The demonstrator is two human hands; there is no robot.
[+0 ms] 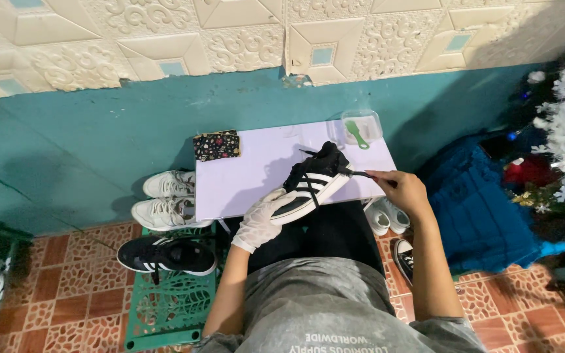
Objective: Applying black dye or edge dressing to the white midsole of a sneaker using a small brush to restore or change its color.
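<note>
The black sneaker [314, 183] with white stripes lies tilted at the front edge of the white table [250, 176], heel hanging past that edge. Bare tabletop stretches left toward a patterned cloth [216, 144]; a green brush [357, 135] sits at the far right corner. The gloved left hand [261, 218] has its fingers wrapped under the heel. The right hand [405, 191] pinches what seems to be a black lace [359, 174], fingers closed.

We face a teal wall [99, 131] topped with cream embossed panels [165, 33], above a patterned terracotta tile floor [67, 287]
</note>
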